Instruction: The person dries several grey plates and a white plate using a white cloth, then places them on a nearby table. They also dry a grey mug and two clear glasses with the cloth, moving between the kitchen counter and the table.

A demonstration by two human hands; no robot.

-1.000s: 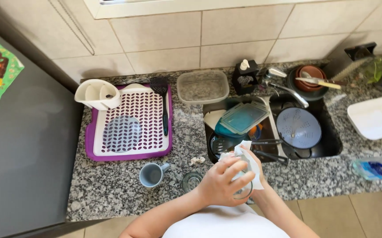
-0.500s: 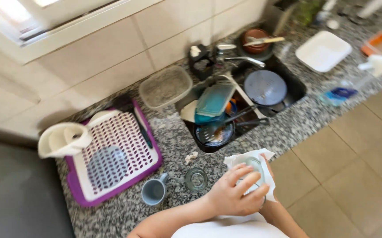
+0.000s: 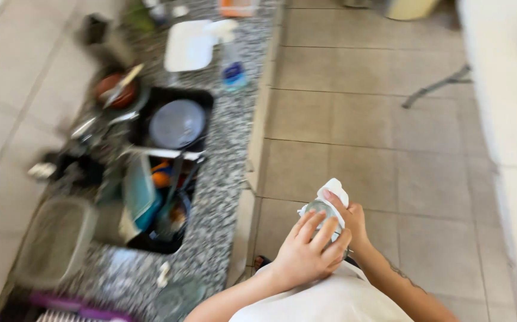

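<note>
Speckled grey granite counter [image 3: 228, 161] along left, black sink [image 3: 169, 173] sunk into it. Pale tiled wall [image 3: 8, 119] behind. Beige floor tiles [image 3: 365, 137] with dark grout, daylit. White furniture edge [image 3: 508, 107] at right.
</note>
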